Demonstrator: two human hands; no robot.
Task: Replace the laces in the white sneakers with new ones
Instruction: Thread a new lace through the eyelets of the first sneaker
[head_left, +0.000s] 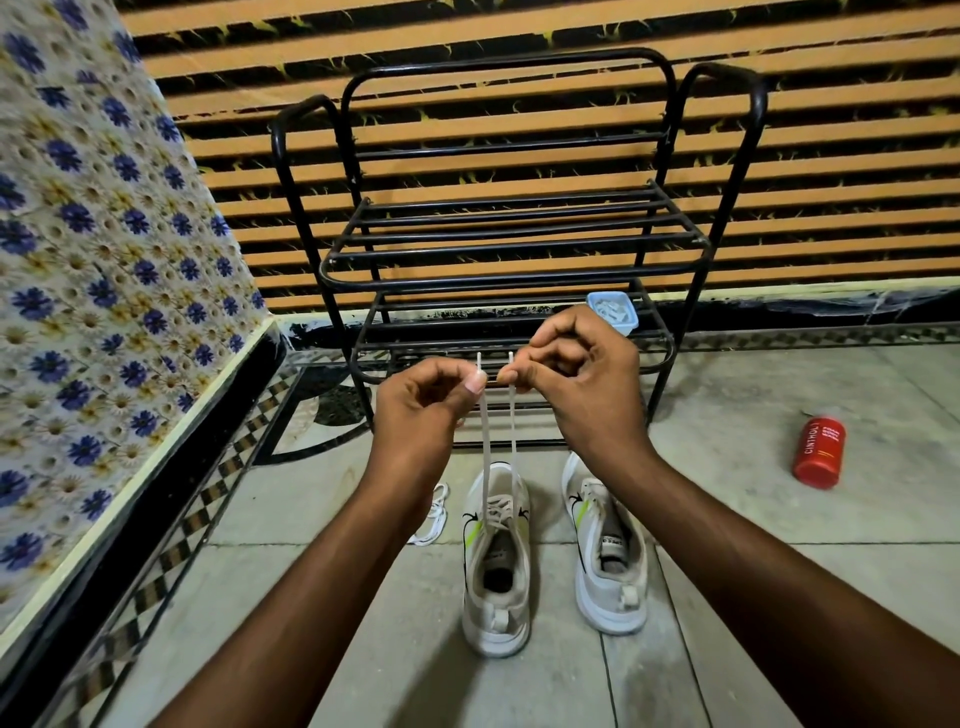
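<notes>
Lace ends (497, 415) pinched by both hands (426, 400) above left sneaker (496, 561).

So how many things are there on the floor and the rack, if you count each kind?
White sneakers: 2
Loose lace bundle on the floor: 1
Red bottle: 1
Black rack: 1
Blue tub on the rack: 1
Total: 6

And there's "CINTHOL" in white, running along the red bottle (818, 453) lying on the floor; its smaller lettering stays unreadable.
</notes>
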